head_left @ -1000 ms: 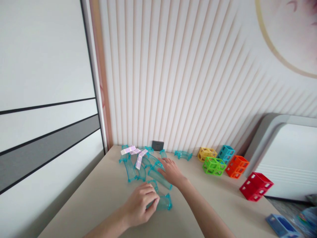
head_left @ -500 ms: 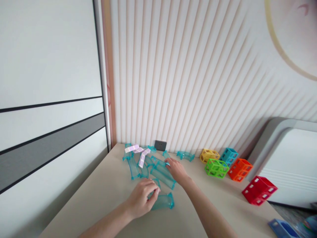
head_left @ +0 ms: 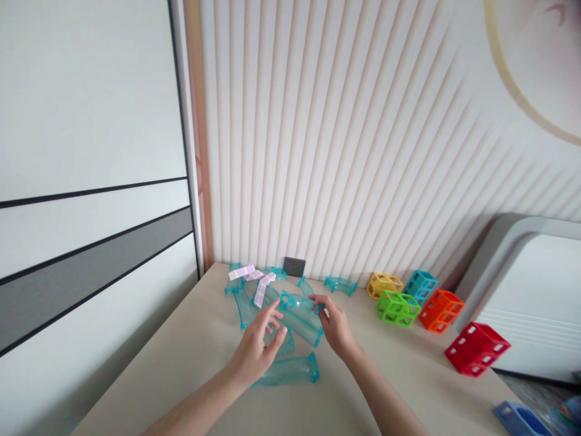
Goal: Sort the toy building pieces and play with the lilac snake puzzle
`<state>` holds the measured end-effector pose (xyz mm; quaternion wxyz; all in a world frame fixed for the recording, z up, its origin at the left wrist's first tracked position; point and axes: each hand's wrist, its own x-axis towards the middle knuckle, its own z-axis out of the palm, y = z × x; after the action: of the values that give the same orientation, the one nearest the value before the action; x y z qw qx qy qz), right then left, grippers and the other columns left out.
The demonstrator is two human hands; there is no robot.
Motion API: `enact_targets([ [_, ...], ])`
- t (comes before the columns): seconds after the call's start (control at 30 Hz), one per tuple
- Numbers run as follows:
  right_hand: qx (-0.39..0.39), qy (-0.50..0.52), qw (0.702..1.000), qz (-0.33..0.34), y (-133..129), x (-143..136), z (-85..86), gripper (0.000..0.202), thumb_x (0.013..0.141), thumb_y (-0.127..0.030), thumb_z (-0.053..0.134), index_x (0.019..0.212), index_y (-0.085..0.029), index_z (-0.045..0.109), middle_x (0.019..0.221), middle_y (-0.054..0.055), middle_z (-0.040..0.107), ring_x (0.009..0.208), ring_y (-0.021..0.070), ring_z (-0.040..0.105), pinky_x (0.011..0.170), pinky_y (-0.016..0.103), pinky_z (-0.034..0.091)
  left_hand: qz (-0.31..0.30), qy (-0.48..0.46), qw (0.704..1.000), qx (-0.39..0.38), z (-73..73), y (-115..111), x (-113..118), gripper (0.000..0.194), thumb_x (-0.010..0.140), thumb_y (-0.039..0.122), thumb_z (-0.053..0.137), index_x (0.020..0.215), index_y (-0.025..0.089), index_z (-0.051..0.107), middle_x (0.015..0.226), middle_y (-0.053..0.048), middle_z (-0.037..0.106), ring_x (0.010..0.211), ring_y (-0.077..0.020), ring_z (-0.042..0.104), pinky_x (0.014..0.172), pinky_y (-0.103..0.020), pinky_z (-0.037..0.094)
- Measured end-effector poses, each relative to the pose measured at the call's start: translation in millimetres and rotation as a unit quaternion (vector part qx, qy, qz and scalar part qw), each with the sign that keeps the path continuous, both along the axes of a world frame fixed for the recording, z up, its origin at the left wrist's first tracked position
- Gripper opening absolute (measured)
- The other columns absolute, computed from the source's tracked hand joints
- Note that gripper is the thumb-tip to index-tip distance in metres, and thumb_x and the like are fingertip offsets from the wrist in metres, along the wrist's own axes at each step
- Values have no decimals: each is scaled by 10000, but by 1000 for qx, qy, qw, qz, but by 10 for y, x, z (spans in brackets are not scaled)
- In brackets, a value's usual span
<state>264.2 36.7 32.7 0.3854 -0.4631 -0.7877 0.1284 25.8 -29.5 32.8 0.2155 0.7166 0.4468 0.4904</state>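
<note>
My right hand (head_left: 336, 326) pinches one end of a short, curved, translucent teal track piece (head_left: 297, 300) and holds it over the other pieces. My left hand (head_left: 259, 346) is open, fingers spread, just left of that piece, and I see nothing in its grasp. Below the held piece lies a long straight teal track piece (head_left: 299, 326). Another teal piece (head_left: 285, 345) shows partly behind my left hand. Nearest to me, a straight teal track piece (head_left: 293, 370) lies crosswise, its left end partly covered by my left wrist.
Purple-and-white strips (head_left: 261, 289) lie on more teal pieces (head_left: 244, 307) at the back left. A curved teal piece (head_left: 340, 284) rests by the wall. Yellow (head_left: 384, 285), green (head_left: 397, 308), blue (head_left: 420, 287), orange (head_left: 440, 311) and red (head_left: 476, 349) lattice blocks stand at the right of the table (head_left: 363, 387).
My right hand has lifted the curved teal track piece from the pile and drawn it slightly nearer. My left hand has opened from a closed shape and moved a little forward.
</note>
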Motion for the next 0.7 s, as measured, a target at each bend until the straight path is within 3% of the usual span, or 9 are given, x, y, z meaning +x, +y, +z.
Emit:
enact_targets([
  [0.1,51,8,997,55,-146,57,-18,226,935,-135,404,966,-267,585,1187,53,736,1058,177,703,906,292,530,6,-26,998,-50,44,63,-12,613,915,445,597,1465,242,419,1179,-97,695,904,-196,697,794,-349,592],
  [0.2,90,13,992,86,-237,85,-35,261,922,-92,422,979,-268,606,1177,54,738,1049,181,703,897,290,536,-28,-12,997,-75,143,92,-1,499,867,479,666,1297,235,594,1156,-79,717,904,-200,702,826,-340,582],
  [0.3,112,19,990,80,-270,112,-44,312,892,-44,421,1001,-266,610,1168,58,730,1048,180,700,898,287,539,-28,-4,995,-98,243,103,51,437,832,478,701,1188,227,659,1083,-65,743,855,-201,708,792,-323,583],
  [0.4,126,33,990,53,-254,157,-53,353,862,-16,417,1018,-261,616,1165,67,712,1041,178,694,889,288,549,-5,20,994,-112,323,149,151,448,817,440,705,1209,228,654,957,-47,755,794,-208,708,744,-322,584],
  [0.5,131,82,988,-12,-189,202,-82,364,865,-53,468,1130,-253,618,1215,99,665,1116,211,660,944,348,548,3,69,995,-72,405,293,301,415,834,388,684,1213,225,643,904,-43,749,815,-220,707,801,-345,571],
  [0.6,112,148,980,-75,-78,245,-151,515,875,-181,605,1376,-243,504,1338,141,583,1202,258,610,991,428,539,6,111,994,-20,483,543,492,413,857,329,662,1250,215,604,922,-45,744,896,-223,708,877,-360,554],
  [0.7,70,208,971,-96,71,322,-251,689,838,-327,708,1461,-230,431,1432,157,527,1246,285,590,1010,451,533,18,153,988,-8,504,822,693,438,868,305,663,1278,175,577,925,-63,742,912,-234,713,863,-362,560],
])
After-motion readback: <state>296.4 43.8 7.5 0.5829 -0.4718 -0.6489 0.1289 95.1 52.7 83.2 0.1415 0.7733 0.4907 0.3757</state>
